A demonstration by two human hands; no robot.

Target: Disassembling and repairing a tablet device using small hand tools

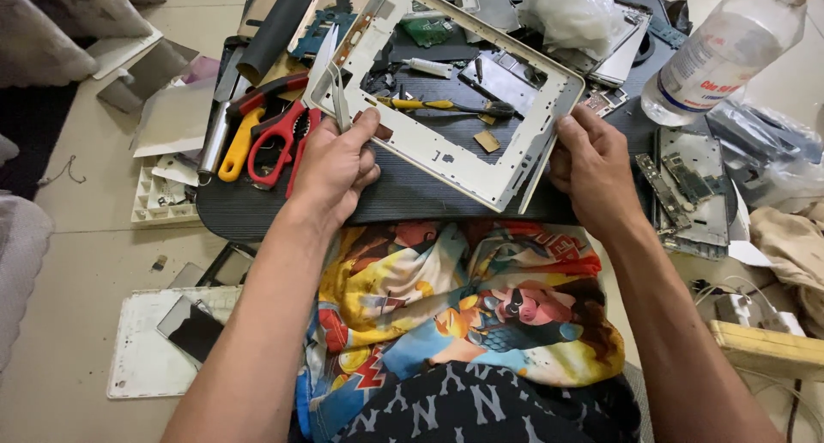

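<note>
— What did the frame (446,100) look like?
— A white rectangular tablet frame, empty in the middle, with small cut-outs and a brownish patch along its edges. It was tilted above the dark ribbed mat (403,198).
— And the hands?
— The left hand (335,164) pinched metal tweezers (336,82) against the frame's near-left corner, fingers pressed together. The right hand (592,164) gripped the near-right edge, fingers curled around it.
— Anything beside them?
— Red-handled scissors (279,138) lay left.
</note>
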